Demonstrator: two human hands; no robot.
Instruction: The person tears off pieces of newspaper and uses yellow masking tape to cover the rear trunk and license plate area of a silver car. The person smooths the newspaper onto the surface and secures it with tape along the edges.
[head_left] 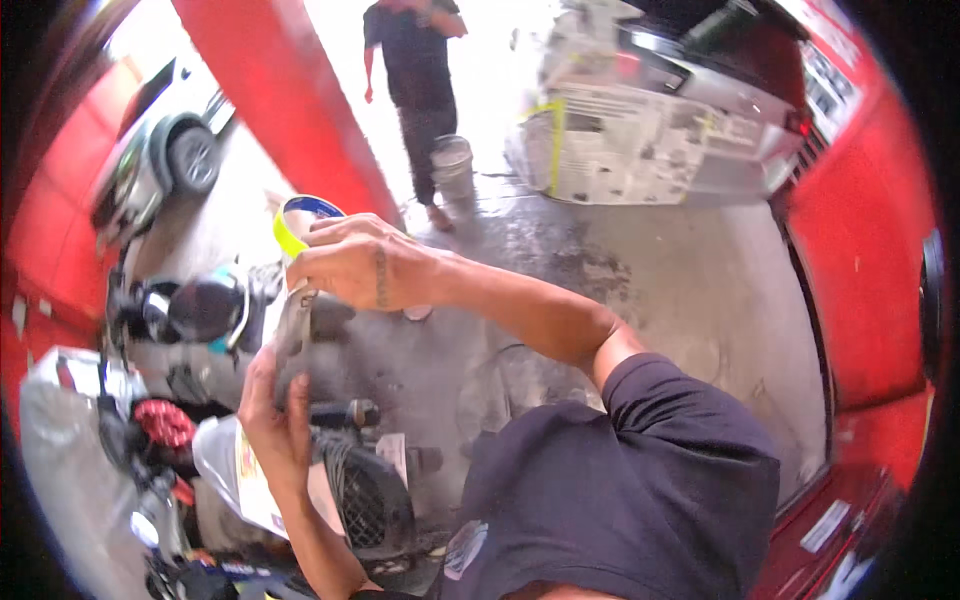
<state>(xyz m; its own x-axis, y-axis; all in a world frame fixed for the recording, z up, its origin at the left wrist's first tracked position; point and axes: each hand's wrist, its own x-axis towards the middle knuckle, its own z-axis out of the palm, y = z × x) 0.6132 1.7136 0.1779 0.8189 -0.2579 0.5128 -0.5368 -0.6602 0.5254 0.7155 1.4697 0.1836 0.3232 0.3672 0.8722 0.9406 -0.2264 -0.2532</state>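
My right hand (pixel 365 262) is closed round a roll of yellow tape (pixel 290 232) with a white and blue inner ring. Just below it, a slim grey curved piece (pixel 292 328) spans the space between my two hands. My left hand (pixel 275 415) is lower, at the piece's bottom end, with its thumb to one side and its fingers pointing up. The piece is blurred, and its far side is hidden by my hands.
Several motorbikes or their parts, with a dark round seat-like shape (pixel 205 305), crowd the left. A person (pixel 415 75) stands ahead beside a bucket (pixel 453 165). A paper-masked car (pixel 630 145) is at far right; a red pillar (pixel 290 110) rises at left.
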